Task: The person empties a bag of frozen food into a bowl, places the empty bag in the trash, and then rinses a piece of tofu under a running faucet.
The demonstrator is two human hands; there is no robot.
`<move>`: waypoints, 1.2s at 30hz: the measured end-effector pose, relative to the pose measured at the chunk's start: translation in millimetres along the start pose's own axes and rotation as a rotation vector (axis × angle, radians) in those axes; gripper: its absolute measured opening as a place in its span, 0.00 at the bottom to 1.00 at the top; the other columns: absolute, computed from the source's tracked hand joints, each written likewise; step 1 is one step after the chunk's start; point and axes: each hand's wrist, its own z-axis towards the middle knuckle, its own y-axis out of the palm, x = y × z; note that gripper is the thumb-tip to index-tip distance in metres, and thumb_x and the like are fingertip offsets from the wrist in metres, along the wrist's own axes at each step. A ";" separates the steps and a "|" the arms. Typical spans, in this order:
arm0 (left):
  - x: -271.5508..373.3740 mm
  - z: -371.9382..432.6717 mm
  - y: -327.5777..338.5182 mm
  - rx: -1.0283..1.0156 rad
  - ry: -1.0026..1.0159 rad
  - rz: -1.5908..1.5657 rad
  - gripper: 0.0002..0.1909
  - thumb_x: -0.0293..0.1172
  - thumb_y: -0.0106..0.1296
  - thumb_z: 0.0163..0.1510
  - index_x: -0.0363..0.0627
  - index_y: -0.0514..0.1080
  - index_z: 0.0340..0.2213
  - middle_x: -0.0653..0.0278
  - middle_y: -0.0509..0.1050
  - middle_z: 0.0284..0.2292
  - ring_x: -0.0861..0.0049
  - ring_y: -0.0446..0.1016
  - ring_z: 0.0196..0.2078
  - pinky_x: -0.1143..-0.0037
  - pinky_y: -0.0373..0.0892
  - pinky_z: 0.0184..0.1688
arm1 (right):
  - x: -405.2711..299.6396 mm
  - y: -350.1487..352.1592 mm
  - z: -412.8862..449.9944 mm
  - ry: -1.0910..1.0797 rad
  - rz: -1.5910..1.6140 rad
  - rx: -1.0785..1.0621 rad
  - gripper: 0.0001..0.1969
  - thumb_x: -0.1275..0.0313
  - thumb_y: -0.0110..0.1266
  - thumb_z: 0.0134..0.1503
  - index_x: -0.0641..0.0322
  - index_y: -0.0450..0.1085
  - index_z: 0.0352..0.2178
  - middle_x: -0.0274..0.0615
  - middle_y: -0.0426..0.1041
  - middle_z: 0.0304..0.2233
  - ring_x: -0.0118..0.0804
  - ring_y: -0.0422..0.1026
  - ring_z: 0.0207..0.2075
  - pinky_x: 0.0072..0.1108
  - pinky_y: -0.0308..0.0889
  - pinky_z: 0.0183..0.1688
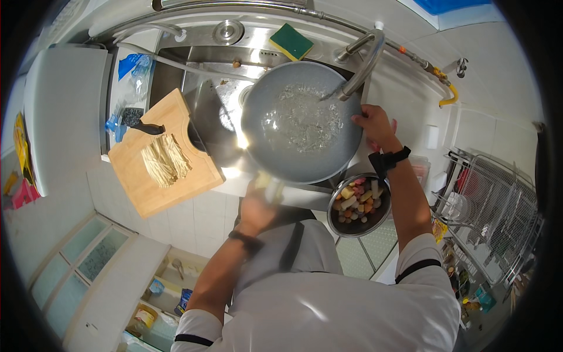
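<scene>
A large grey wok (264, 110) rests over the sink, and its water (308, 119) is bubbling or churning under the tap's spout (352, 88). At the wok's right edge my right hand (376, 125) grips the rim, thumb on top. My left hand (255, 213) is motion-blurred beside the wok's pale handle (275, 190). A blurred yellowish patch shows at its fingertips; whether it holds anything is unclear. Below my right wrist, a metal bowl (336, 226) contains chunks of mixed colours (356, 200). To the left, cut pale noodle-like strips (165, 160) lie on a wooden cutting board (140, 193).
A black-handled tool (149, 127) lies across the board's upper edge. Behind the wok are a green-and-yellow sponge (291, 42) and a drain strainer (228, 31). A grey hose (206, 70) crosses the steel sink (176, 88). Wire dish rack (497, 211) stands right.
</scene>
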 end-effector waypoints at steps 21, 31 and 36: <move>-3.2 -3.0 -2.0 -0.065 -0.068 -0.057 0.25 0.40 0.64 0.43 0.39 0.75 0.42 0.43 0.68 0.50 0.49 0.73 0.44 0.64 0.72 0.47 | 0.5 1.5 2.2 0.038 0.018 -0.012 0.15 0.70 0.61 0.48 0.72 0.63 0.23 0.48 0.61 0.16 0.36 0.57 0.19 0.30 0.59 0.25; -2.0 -4.5 -0.8 -0.037 -0.036 0.020 0.23 0.41 0.59 0.47 0.37 0.73 0.41 0.48 0.65 0.54 0.52 0.75 0.42 0.64 0.73 0.45 | -8.4 3.4 1.0 0.060 0.044 -0.001 0.14 0.71 0.59 0.51 0.71 0.63 0.23 0.48 0.63 0.16 0.36 0.61 0.19 0.30 0.60 0.25; -3.4 -5.0 2.6 -0.011 -0.020 0.007 0.25 0.41 0.59 0.47 0.38 0.73 0.43 0.48 0.65 0.54 0.52 0.75 0.42 0.64 0.73 0.45 | -14.2 4.0 -1.0 0.095 0.061 -0.002 0.14 0.71 0.58 0.52 0.70 0.63 0.23 0.43 0.63 0.16 0.31 0.61 0.18 0.27 0.60 0.24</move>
